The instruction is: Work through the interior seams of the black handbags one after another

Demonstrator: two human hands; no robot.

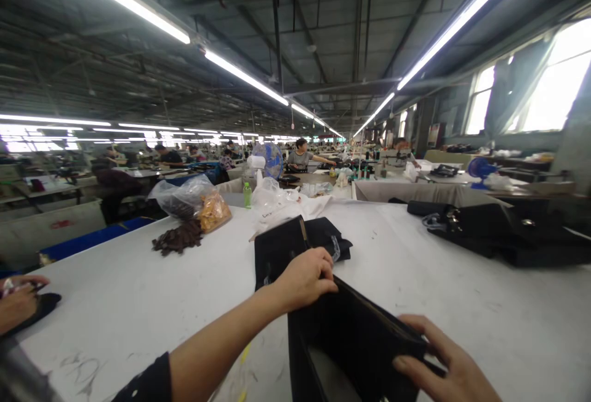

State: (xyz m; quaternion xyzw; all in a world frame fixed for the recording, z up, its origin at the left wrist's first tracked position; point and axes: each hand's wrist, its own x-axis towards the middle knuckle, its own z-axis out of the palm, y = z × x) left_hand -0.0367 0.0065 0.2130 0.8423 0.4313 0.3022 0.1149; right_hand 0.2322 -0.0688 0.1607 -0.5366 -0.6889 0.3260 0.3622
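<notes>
A black bag [355, 334] stands open on the white table [148, 303] right in front of me. My left hand [305, 280] curls over its far top edge, fingers closed on the rim. My right hand [443, 365] grips the near right rim, thumb and fingers wrapped round it. Just behind the bag lie flat black pieces of material [295, 245], one with a small clear plastic wrap on it.
Plastic bags [191, 202] and dark brown pieces [178, 237] lie at the back left, a green bottle [247, 195] beside them. Black bags [489, 229] are piled at the right. Another person's hand [18, 303] rests at the left edge. Workers sit at tables beyond.
</notes>
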